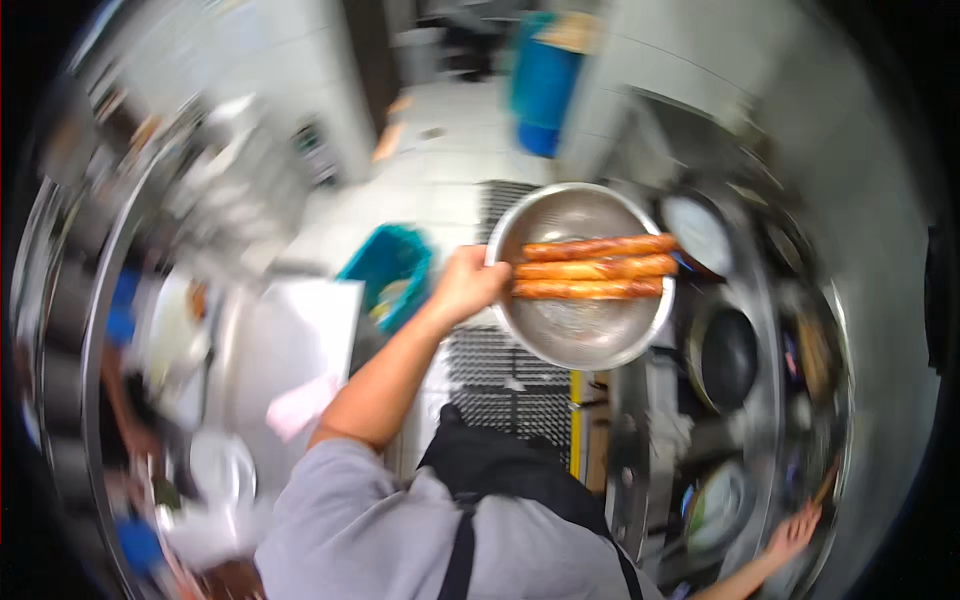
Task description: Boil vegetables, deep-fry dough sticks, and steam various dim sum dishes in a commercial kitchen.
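Note:
My left hand [468,284] grips the left rim of a round metal bowl [580,340], thumb on the inside edge. Three long, glossy, golden-brown rolls [595,268] lie side by side across the bowl, their right ends at its far rim. They look like sausages or fried rolls; I cannot tell which. Off at the lower right, my right hand [793,533] is stretched out by the stove's far edge. A thin brown stick [828,478] shows at its fingertips, and blur hides whether the fingers close on it.
Along the right runs a stove with a dark pan [727,357] and another pan [715,508]. A teal bin [395,270] stands on the floor left of the bowl, beside a steel counter [290,350]. Behind a shelf at left, another person's arm [125,405] shows. Black mats [490,380] cover the floor.

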The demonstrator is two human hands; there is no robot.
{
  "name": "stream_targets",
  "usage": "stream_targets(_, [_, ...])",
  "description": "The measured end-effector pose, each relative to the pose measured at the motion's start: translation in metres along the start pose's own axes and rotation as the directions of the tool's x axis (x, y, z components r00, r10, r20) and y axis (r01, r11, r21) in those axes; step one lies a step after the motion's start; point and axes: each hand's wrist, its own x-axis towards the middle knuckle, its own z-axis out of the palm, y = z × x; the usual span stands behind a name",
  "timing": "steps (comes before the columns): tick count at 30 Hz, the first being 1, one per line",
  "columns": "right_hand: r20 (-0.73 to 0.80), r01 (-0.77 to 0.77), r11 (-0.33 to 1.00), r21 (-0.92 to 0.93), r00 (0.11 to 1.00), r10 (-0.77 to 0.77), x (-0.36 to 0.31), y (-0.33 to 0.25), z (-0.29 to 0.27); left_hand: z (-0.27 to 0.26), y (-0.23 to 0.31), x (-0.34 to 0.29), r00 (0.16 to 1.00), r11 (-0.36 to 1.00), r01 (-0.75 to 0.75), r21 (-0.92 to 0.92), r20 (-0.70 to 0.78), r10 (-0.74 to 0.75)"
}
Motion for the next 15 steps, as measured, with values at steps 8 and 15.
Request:
stream_targets(8, [0.262,-0.233,0.97,0.068,0.942,0.208,0.152,0.065,0.073,-0.225,-0.094,-0.178,0.712,0.984,0.133,-0.116,-0.679,-0.176])
stream_targets(15, [0.492,0.006,0.877,-0.481,0.829,0.264,0.297,0.185,0.177,-0.319,-0.186,-0.299,0.13,0.915,0.157,-0.372,-0.91,-0.393])
